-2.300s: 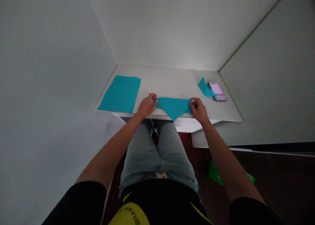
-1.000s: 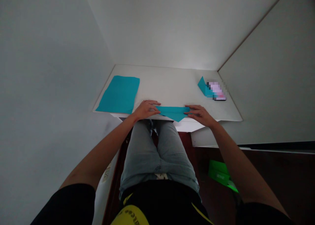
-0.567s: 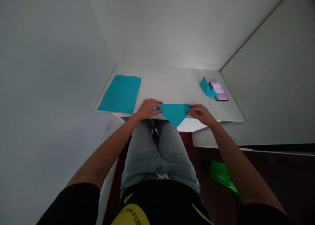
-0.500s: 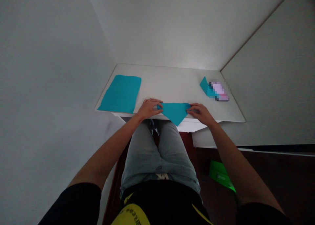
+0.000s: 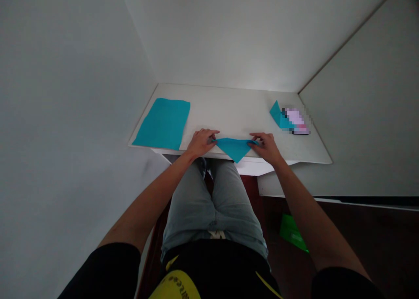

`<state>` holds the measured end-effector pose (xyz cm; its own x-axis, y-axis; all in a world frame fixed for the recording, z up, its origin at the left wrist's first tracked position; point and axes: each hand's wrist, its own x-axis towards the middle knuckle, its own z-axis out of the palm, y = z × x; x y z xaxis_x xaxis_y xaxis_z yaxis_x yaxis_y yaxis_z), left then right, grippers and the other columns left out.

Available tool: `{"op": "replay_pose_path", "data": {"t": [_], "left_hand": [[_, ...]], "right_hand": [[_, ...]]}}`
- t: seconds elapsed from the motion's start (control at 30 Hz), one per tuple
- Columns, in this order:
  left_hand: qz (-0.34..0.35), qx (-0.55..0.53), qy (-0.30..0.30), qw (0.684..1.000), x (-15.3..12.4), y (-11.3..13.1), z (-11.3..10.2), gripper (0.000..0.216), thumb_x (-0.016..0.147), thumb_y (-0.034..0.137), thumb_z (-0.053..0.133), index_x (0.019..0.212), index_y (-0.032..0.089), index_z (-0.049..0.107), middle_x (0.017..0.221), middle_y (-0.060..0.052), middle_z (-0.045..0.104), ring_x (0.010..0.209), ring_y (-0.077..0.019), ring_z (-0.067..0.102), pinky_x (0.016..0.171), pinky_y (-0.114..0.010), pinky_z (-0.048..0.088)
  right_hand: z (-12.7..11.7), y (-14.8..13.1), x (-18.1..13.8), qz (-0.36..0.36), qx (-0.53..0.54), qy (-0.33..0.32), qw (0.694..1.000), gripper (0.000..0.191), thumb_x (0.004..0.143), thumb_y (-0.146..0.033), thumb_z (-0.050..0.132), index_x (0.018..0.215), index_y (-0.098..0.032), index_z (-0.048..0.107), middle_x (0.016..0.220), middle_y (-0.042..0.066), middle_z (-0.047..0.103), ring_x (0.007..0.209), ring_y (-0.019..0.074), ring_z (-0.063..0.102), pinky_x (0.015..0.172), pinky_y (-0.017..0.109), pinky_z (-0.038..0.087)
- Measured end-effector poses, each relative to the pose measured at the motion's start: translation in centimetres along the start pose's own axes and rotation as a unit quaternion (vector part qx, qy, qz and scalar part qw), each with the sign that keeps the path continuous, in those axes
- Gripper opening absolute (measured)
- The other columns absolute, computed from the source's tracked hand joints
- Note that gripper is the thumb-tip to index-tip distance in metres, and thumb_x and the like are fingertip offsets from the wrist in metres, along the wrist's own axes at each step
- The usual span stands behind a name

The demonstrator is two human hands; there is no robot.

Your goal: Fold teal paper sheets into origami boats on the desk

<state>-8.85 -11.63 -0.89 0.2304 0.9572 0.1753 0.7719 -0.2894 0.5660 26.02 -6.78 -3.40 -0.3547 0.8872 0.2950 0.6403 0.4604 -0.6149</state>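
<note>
A folded piece of blue paper [image 5: 235,149] spans the space between my hands at the front edge of the table. Its shape is a triangle, with one point hanging over the edge towards me. My left hand [image 5: 203,142] pinches the left corner between thumb and fingers, index finger stretched out above it. At the right corner, my right hand [image 5: 263,145] grips the paper the same way, thumb below and fingers on the far side. The long upper edge looks slightly raised and curled between them.
Flat on the left of the white table [image 5: 225,109] lies a stack or sheet of blue paper [image 5: 163,123]. At the right, a folded blue paper piece [image 5: 277,115] stands beside a blurred pinkish phone-like object [image 5: 296,121]. A green box-like thing [image 5: 293,232] is on the dark floor.
The paper's upper edge has lifted and curled, and its lower point has drawn up a little. My fingers have shifted, the index fingers now reaching out beyond the paper.
</note>
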Motion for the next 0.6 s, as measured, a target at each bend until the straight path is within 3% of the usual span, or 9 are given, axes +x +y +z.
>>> {"op": "replay_pose_path", "data": {"t": [0.07, 0.13, 0.37, 0.6], "left_hand": [[0.014, 0.000, -0.013, 1.000, 0.0, 0.0, -0.1, 0.038, 0.097, 0.022, 0.069, 0.132, 0.032, 0.078, 0.117, -0.005, 0.078, 0.118, -0.0281, 0.065, 0.108, -0.047, 0.045], [0.037, 0.003, -0.020, 0.999, -0.1, 0.0, -0.1, 0.036, 0.096, 0.017, 0.066, 0.123, 0.035, 0.082, 0.119, -0.005, 0.077, 0.119, -0.0284, 0.065, 0.107, -0.048, 0.045], [0.113, 0.010, -0.045, 0.993, -0.9, -0.1, 0.0, 0.041, 0.094, 0.016, 0.063, 0.126, 0.034, 0.081, 0.138, 0.001, 0.078, 0.130, -0.0272, 0.063, 0.116, -0.051, 0.040], [0.139, 0.003, -0.044, 0.989, -1.5, -0.1, 0.2, 0.047, 0.085, 0.033, 0.080, 0.131, 0.033, 0.079, 0.142, 0.000, 0.075, 0.140, -0.0300, 0.063, 0.122, -0.052, 0.039]], "right_hand": [[-0.2, 0.0, 0.0, -0.032, 0.004, -0.015, 0.999, 0.025, 0.096, -0.046, 0.072, 0.110, -0.029, 0.082, 0.106, 0.010, 0.078, 0.106, 0.0325, 0.067, 0.097, 0.054, 0.054], [-0.5, 0.1, -0.1, -0.058, 0.012, -0.021, 0.998, 0.020, 0.097, -0.043, 0.070, 0.102, -0.029, 0.084, 0.108, 0.009, 0.080, 0.105, 0.0316, 0.070, 0.097, 0.054, 0.055], [-1.2, 0.1, -1.1, -0.118, 0.003, -0.063, 0.991, 0.029, 0.103, -0.040, 0.063, 0.124, -0.035, 0.082, 0.131, 0.004, 0.081, 0.119, 0.0315, 0.074, 0.107, 0.059, 0.055], [-1.8, 0.0, -2.7, -0.143, -0.047, -0.097, 0.984, 0.063, 0.090, -0.056, 0.082, 0.148, -0.035, 0.069, 0.153, 0.007, 0.068, 0.138, 0.0362, 0.067, 0.115, 0.059, 0.052]]}}
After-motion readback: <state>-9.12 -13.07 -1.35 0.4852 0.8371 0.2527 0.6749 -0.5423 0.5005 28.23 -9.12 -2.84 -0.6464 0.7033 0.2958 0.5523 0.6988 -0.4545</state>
